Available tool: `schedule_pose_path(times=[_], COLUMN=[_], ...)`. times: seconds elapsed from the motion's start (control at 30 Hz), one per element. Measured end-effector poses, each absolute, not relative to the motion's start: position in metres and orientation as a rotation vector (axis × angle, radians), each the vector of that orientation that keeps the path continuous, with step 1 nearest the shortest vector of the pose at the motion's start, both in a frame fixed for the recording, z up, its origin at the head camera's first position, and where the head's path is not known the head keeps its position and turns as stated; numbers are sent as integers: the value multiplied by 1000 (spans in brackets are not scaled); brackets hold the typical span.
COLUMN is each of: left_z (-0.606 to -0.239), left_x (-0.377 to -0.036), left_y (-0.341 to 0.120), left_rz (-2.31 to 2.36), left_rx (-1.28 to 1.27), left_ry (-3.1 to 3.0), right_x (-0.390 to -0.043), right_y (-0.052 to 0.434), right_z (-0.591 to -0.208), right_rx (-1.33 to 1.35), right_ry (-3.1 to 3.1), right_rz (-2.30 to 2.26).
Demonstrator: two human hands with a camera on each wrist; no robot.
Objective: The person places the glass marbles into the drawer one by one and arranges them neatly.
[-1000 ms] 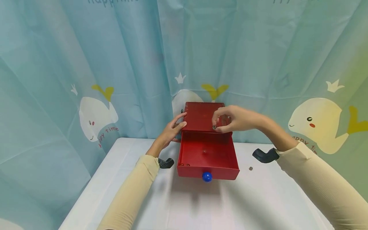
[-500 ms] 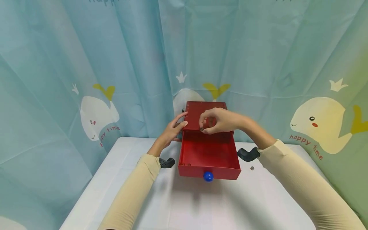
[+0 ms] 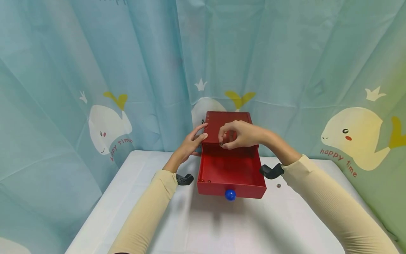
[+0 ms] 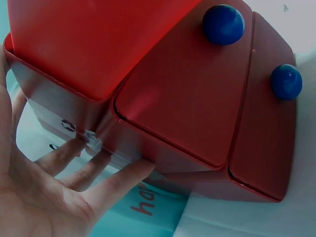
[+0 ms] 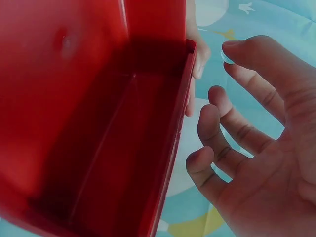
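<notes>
We see one red plastic drawer box [image 3: 226,128] on the white table [image 3: 222,225], its top drawer [image 3: 231,174] pulled near. Our left hand [image 3: 190,143] presses flat against its left side; our right hand [image 3: 236,134] pinches one small metal bead [image 3: 221,144] above the drawer's far end. Two blue knobs [image 4: 223,23] show.

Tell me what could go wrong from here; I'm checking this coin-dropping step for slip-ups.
1. The right hand pinches a small coin above the back edge of the open red drawer; let go there, it may strike the cabinet lip and bounce out.
2. The left hand only rests flat fingers on the cabinet's side, so a knock might shift it.
3. Another coin lies on the table beside the right sleeve, which could sweep it off.
</notes>
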State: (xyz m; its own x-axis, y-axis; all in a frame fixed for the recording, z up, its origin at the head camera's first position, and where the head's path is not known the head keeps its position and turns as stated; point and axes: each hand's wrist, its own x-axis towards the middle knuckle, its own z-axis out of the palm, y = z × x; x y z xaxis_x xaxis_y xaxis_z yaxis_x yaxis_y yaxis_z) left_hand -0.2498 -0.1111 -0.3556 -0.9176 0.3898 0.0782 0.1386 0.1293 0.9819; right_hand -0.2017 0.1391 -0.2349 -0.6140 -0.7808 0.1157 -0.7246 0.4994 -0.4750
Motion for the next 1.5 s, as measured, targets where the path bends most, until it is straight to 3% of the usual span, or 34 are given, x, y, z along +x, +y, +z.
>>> schedule_pose_path(times=[1.13,1.5], left_z=[-355,-354], left_x=[-247,-246], left_y=[-116,-114], left_rz=[1882,1895], left_rx=[514,538], left_ry=[2205,2181], right_x=[-201,-189], right_y=[140,160], right_z=[-242,-241], right_rx=[-1307,-1260], right_ry=[2680,2780], right_rz=[-791,-800])
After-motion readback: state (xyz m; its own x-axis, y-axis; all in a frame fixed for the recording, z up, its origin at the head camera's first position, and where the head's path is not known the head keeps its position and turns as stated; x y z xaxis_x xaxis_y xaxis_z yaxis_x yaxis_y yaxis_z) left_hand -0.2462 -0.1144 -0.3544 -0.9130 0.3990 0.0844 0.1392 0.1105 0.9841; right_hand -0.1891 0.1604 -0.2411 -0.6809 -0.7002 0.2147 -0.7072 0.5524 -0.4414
